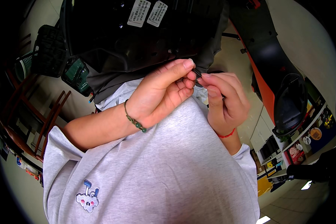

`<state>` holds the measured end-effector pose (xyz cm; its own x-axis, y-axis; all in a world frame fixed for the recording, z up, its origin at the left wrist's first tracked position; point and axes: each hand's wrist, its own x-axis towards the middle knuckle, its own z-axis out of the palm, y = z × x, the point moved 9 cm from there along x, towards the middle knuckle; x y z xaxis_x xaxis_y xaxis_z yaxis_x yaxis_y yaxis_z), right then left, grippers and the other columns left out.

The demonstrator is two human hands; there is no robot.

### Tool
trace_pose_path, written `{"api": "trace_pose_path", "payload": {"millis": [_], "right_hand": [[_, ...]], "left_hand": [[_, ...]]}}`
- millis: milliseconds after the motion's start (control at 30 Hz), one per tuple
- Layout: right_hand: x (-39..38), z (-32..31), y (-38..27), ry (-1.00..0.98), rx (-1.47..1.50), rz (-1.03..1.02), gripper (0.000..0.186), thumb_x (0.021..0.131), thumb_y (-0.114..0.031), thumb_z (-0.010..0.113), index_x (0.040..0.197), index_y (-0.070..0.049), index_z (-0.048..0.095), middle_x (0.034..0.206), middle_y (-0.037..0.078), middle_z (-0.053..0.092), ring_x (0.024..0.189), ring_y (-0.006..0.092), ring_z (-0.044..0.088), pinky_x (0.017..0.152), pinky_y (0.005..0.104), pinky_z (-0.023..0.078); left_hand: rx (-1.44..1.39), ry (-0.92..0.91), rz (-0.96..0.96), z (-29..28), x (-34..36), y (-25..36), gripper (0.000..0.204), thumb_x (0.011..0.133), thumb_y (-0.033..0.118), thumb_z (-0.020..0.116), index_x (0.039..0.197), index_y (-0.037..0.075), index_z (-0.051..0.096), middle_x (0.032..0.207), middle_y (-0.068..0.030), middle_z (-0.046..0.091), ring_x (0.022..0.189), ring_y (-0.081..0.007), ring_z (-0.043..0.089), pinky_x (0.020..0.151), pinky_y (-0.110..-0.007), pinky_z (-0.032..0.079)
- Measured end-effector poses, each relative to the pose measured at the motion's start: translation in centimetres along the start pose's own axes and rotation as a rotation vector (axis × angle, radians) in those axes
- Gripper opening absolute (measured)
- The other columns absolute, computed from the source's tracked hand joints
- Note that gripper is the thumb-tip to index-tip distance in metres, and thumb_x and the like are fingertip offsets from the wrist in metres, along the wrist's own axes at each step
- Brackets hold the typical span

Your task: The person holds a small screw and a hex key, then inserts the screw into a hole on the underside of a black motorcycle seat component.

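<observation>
a person's two bare hands meet close in front of the chest, against a grey t-shirt (168,164) with a small embroidered cloud-and-mushroom patch (87,198) near its lower left. the left hand (162,93) is curled, its fingers (184,66) folded inward with the thumb and fingertips pressed together on a small dark slender object (198,74) (too small to tell what it is), which sits right where the two hands touch, just below a large black plastic body (138,33). the right hand (227,102) is also closed, its fingers (212,91) bent and pinching the same small dark object from the other side. a green beaded bracelet (135,121) circles the left wrist; a thin red cord (226,135) circles the right.

the black plastic body fills the top of the view and carries two white labels (147,13). to its right runs an orange and black panel (267,71) ending in a rounded dark part (291,100). at far left stand wooden chairs (37,119) and a black crate-like basket (50,50), with a green-faced device (75,72) beside it. at lower right, colourful shelves (306,140) curve along the rim.
</observation>
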<state>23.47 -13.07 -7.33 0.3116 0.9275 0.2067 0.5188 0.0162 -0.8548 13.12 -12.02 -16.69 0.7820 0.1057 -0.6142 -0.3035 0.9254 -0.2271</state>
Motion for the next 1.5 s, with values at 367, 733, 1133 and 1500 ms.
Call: {"api": "trace_pose_path", "payload": {"millis": [367, 733, 1133, 1500], "right_hand": [[-0.3, 0.6, 2.0, 0.078, 0.050, 0.150, 0.014, 0.081, 0.000, 0.068, 0.094, 0.001, 0.067, 0.085, 0.011, 0.068, 0.073, 0.0213, 0.064, 0.062, 0.0267, 0.050], [0.3, 1.5, 2.2, 0.084, 0.026, 0.096, 0.016, 0.078, 0.003, 0.070, 0.094, 0.001, 0.067, 0.084, 0.011, 0.068, 0.072, 0.0219, 0.064, 0.061, 0.0277, 0.050], [0.2, 1.6, 2.3, 0.092, 0.052, 0.112, 0.013, 0.081, 0.001, 0.068, 0.094, 0.002, 0.067, 0.084, 0.011, 0.068, 0.073, 0.0213, 0.064, 0.062, 0.0269, 0.051], [0.9, 2.0, 2.5, 0.086, 0.085, 0.109, 0.012, 0.082, 0.000, 0.068, 0.094, 0.002, 0.067, 0.083, 0.011, 0.068, 0.072, 0.0201, 0.064, 0.062, 0.0262, 0.051]], "left_hand": [[-0.110, -0.013, -0.005, -0.2, -0.1, 0.2, 0.024, 0.098, 0.015, 0.051, 0.117, 0.002, 0.056, 0.085, -0.0001, 0.062, 0.077, -0.0074, 0.056, 0.071, -0.021, 0.048], [-0.185, -0.024, -0.038, 0.5, -1.0, 0.5, 0.034, 0.101, 0.016, 0.040, 0.132, 0.003, 0.045, 0.078, 0.0031, 0.055, 0.068, -0.0062, 0.047, 0.060, -0.020, 0.039], [-0.174, -0.069, -0.061, 1.0, -1.6, 0.3, 0.045, 0.102, 0.018, 0.036, 0.145, 0.008, 0.030, 0.066, 0.0027, 0.047, 0.060, -0.0085, 0.041, 0.059, -0.022, 0.038], [-0.180, -0.192, -0.054, 1.3, -1.8, 0.2, 0.049, 0.101, 0.019, 0.036, 0.149, 0.015, 0.025, 0.071, 0.0013, 0.052, 0.063, -0.0107, 0.043, 0.064, -0.024, 0.039]]}}
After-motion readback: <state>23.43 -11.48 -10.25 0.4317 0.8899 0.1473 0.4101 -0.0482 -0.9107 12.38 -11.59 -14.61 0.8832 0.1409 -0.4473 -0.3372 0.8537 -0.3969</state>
